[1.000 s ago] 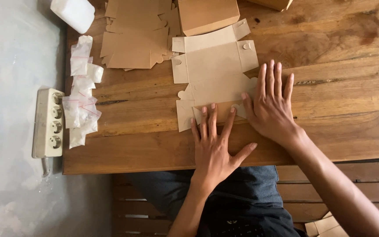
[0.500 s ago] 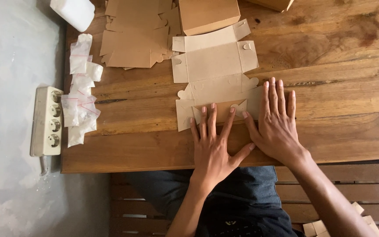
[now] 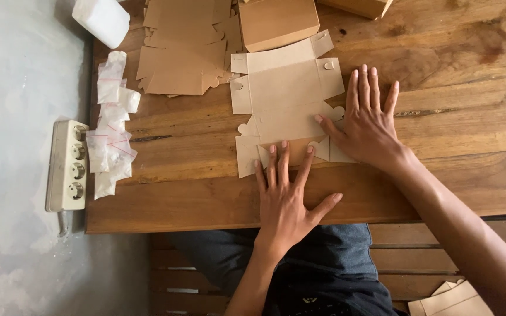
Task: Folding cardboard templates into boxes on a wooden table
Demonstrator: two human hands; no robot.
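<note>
Soft, even daylight fills the scene, bright without glare. The wooden table (image 3: 469, 70) shows clear grain and a mild sheen toward 2 o'clock. Each of the 2 hands, left hand (image 3: 288, 202) and right hand (image 3: 367, 126), casts only a faint, short shadow. Focus is sharp at centre; corners at 5 and 7 o'clock sit dimmer. No motion blur shows.
</note>
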